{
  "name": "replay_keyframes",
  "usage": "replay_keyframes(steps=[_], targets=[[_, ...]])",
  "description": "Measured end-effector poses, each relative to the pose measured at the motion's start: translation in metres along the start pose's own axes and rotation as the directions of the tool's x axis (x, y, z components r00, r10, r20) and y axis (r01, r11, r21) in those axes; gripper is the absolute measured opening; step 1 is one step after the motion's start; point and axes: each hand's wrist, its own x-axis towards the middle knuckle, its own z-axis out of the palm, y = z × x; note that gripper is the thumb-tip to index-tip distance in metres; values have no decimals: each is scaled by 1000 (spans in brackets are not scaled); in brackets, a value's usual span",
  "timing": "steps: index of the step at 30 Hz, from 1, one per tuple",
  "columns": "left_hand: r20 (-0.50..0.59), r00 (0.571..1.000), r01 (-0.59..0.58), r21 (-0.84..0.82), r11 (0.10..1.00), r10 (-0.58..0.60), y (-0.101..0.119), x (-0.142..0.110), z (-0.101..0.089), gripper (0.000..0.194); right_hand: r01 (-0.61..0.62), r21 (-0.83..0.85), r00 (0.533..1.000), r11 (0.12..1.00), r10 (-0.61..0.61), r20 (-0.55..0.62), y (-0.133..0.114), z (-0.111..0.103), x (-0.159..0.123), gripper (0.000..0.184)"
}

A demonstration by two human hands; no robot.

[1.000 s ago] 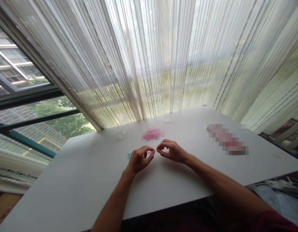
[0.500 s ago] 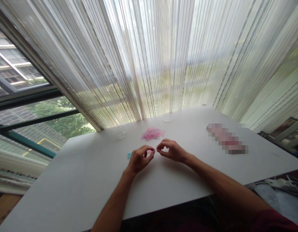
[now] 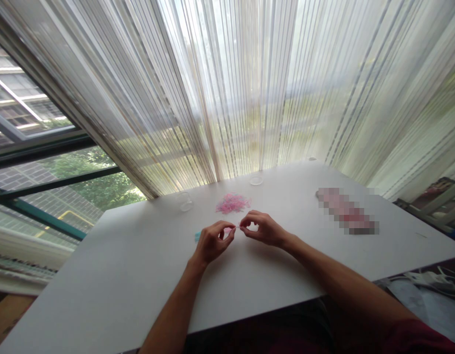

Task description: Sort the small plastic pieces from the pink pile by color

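Note:
My left hand [image 3: 212,242] and my right hand [image 3: 263,230] meet over the white table [image 3: 139,265], each with thumb and index finger pinched. Between their fingertips runs a tiny pale pink strip [image 3: 238,227], too small to name more exactly. Just behind the hands lies a loose pile of small pink and bluish pieces [image 3: 233,203]. A few teal pieces [image 3: 197,237] rest beside my left hand, partly covered by it. More pink shows through the gap of my left fingers.
A clear round container [image 3: 185,201] stands at the back left, and a clear round lid or dish [image 3: 256,181] lies behind the pile. A blurred-out pinkish object [image 3: 345,211] is on the right. Sheer curtains [image 3: 249,98] hang along the table's far edge.
Hardly anything differs. The fingertips have drawn very slightly apart, and the pale strip between them shows a little more.

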Motion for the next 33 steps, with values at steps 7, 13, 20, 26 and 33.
replay_keyframes(steps=[7, 13, 20, 26, 33], targets=[[-2, 1000, -8, -10, 1000, 8, 0, 0, 1, 15, 4, -2, 1000, 1000, -4, 12, 2, 2, -1, 4], [-16, 1000, -4, -9, 1000, 3, 1, 0, 1, 14, 9, 2, 1000, 1000, -9, 6, 1, 1, -1, 5], [-19, 1000, -3, -18, 1000, 2, 3, 0, 1, 13, 2, -1, 1000, 1000, -2, 1, 1, 2, -1, 5], [-28, 1000, -11, -25, 1000, 10, 4, 0, 2, 12, 7, 15, 1000, 1000, -7, 6, 0, 1, 0, 4], [-15, 1000, -4, -29, 1000, 3, 3, 0, 3, 12, 7, 32, 1000, 999, -7, 4, 1, 2, -1, 3]])
